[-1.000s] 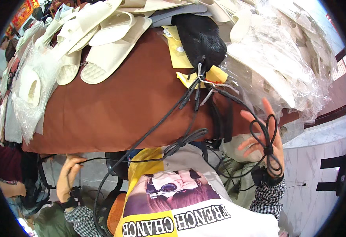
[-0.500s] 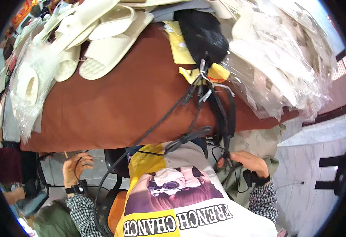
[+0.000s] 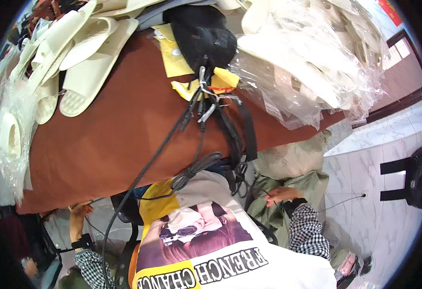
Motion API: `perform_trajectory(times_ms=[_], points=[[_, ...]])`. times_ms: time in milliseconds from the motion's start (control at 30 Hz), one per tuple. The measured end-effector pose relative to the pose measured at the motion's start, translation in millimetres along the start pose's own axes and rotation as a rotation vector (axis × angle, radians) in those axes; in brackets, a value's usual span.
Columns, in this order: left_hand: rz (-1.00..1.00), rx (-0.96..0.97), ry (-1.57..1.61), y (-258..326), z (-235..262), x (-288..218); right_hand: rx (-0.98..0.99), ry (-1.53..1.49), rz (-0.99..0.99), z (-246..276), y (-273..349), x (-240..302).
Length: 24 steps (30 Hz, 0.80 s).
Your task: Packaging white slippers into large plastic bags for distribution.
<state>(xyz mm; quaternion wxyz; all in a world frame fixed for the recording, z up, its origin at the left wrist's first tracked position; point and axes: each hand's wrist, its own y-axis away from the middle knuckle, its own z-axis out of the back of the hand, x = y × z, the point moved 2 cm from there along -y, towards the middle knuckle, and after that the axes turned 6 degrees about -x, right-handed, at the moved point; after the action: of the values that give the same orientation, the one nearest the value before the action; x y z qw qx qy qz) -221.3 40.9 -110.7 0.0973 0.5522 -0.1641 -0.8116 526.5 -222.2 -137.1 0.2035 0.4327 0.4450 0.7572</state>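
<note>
My left hand [image 3: 80, 210] is at the front edge of the brown-covered table [image 3: 100, 144], its fingers bent and partly hidden by the edge. A thin black cable runs close by it. Lower right of the table edge, my right hand [image 3: 282, 194] has its fingers curled together around a thin black cable [image 3: 265, 191]. A black bundle [image 3: 206, 41] lies on the table over yellow packaging [image 3: 171, 50]. From it, black cables [image 3: 160, 150] tied with whitish ties hang over the front edge. One coiled cable [image 3: 191, 174] rests against my printed shirt [image 3: 201, 226].
Cream slippers [image 3: 88, 72] are piled at the left, some in clear plastic. More slippers lie in a plastic bag [image 3: 312, 72] at the right. Olive-green sacks [image 3: 293, 159] stand below the table's right end. A black object with two prongs [image 3: 403, 176] is at the far right.
The view has shifted, so the table items appear farther left. My right hand has come away from the hanging cable bundle and its fingers have curled. My left hand has moved against the table edge.
</note>
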Motion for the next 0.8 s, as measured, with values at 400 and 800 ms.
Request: perform_trajectory(times_ms=[400,800], points=[[-0.214,0.452,-0.69,-21.0,-54.7,10.6,-0.474,0.231,-0.152,35.2,101.1,-30.6],[-0.095,0.252,-0.639,46.2,-58.2,-100.2,-0.823,0.469,1.245,41.4,160.5,371.0]])
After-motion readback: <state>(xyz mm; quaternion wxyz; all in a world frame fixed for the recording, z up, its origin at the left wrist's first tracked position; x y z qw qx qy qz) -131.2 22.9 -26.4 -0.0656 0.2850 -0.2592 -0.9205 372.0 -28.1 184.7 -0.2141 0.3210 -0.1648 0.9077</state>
